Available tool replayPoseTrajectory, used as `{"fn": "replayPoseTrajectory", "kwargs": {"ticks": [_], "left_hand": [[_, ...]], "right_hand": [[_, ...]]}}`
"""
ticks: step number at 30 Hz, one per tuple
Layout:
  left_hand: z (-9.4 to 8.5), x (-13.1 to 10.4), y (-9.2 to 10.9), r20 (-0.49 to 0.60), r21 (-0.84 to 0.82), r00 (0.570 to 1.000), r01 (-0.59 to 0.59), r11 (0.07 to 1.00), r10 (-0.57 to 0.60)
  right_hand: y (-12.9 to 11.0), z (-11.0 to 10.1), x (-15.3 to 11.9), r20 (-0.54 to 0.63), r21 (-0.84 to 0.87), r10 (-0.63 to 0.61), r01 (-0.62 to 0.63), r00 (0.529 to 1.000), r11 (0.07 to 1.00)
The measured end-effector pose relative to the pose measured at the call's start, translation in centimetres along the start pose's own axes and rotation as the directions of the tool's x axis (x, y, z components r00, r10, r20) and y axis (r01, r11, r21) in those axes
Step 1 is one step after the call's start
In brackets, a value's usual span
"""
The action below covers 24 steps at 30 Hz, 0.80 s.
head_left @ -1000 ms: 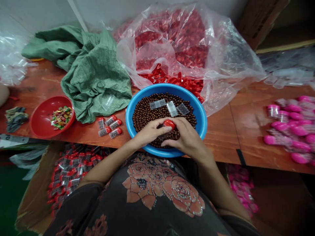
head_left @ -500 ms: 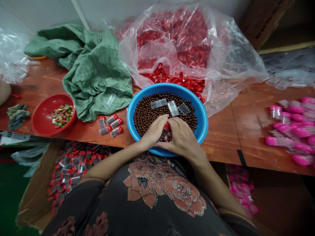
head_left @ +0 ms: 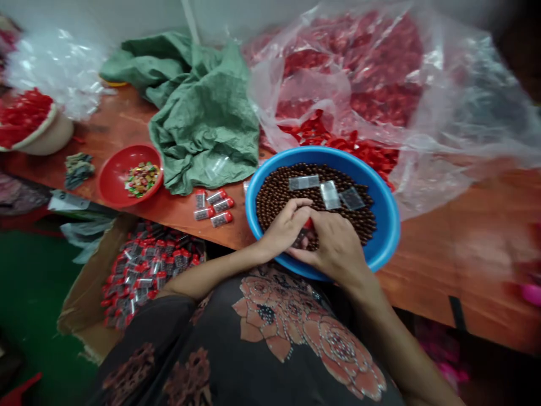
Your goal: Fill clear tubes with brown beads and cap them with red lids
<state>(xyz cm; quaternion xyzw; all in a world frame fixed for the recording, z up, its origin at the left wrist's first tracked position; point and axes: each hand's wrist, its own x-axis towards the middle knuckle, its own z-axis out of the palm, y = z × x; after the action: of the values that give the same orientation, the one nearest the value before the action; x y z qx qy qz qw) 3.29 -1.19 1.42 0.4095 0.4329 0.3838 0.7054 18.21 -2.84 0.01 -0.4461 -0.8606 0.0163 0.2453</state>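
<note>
Over the near side of a blue basin (head_left: 391, 242), both my hands are closed around one small clear bottle with a red cap (head_left: 308, 224). My left hand (head_left: 284, 230) grips it from the left, thumb and fingers at the cap. My right hand (head_left: 341, 243) wraps it from the right, fingers curled over. Much of the bottle is hidden behind the fingers; dark brown contents show through it. Brown round balls (head_left: 274, 194) fill much of the basin, and a few clear empty tubes (head_left: 329, 195) lie on them. Several red-capped filled bottles (head_left: 221, 205) lie left of the basin.
A red bowl (head_left: 107, 180) of wrapped sweets stands left, beside a green woven sack (head_left: 207, 124). Behind the basin sprawls a plastic bag of red parts (head_left: 359, 84). Below the table edge, a cardboard box (head_left: 87, 287) holds many red-capped bottles. A white bowl (head_left: 53, 132) sits far left.
The view has swung left, so everything appears shifted to the right and the white bowl of red parts has come into sight. Both hands stay on the bottle over the basin.
</note>
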Motion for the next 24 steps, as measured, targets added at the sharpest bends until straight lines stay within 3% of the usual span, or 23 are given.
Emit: {"fn": "replayPoseTrajectory", "kwargs": {"ticks": [3, 5, 8, 9, 11, 14, 17, 21, 24], "left_hand": [[-4.1, -0.7, 1.6, -0.096, 0.120, 0.975, -0.191, 0.974, 0.202], [-8.5, -1.3, 2.4, -0.234, 0.314, 0.910, -0.262, 0.913, 0.342], [-15.6, -1.8, 2.0, -0.381, 0.651, 0.793, -0.135, 0.747, 0.475], [-17.6, -1.7, 1.5, -0.368, 0.745, 0.796, -0.056, 0.665, 0.480], [-20.5, -1.4, 0.0, -0.316, 0.871, 0.854, 0.087, 0.484, 0.414], [-22.1, -0.9, -2.3, -0.247, 0.951, 0.929, 0.177, 0.252, 0.277], [-21.9, -0.9, -3.8, -0.191, 0.980, 0.955, 0.171, 0.104, 0.229], [-22.2, -1.6, -4.6, -0.160, 0.987, 0.959, 0.156, 0.032, 0.236], [-23.5, -3.8, -5.3, -0.171, 0.985, 0.943, 0.171, 0.025, 0.284]], "right_hand": [[-2.0, -0.1, 0.4, 0.111, 0.303, 0.089, -0.119, 0.990, 0.946], [-4.0, 0.0, 0.9, 0.195, 0.564, 0.052, -0.155, 0.980, 0.811], [-7.6, 1.5, 1.5, 0.317, 0.786, -0.146, -0.174, 0.937, 0.594], [-8.8, 2.5, 1.7, 0.352, 0.793, -0.209, -0.172, 0.912, 0.584], [-10.7, 5.1, 2.1, 0.423, 0.746, -0.276, -0.159, 0.863, 0.647], [-12.2, 10.0, 2.2, 0.506, 0.620, -0.223, -0.171, 0.833, 0.766], [-12.1, 14.4, 2.4, 0.490, 0.499, -0.110, -0.175, 0.864, 0.849], [-11.5, 17.9, 3.5, 0.425, 0.374, -0.052, -0.123, 0.904, 0.919], [-11.6, 18.4, 4.1, 0.424, 0.441, -0.198, -0.011, 0.884, 0.897]]}}
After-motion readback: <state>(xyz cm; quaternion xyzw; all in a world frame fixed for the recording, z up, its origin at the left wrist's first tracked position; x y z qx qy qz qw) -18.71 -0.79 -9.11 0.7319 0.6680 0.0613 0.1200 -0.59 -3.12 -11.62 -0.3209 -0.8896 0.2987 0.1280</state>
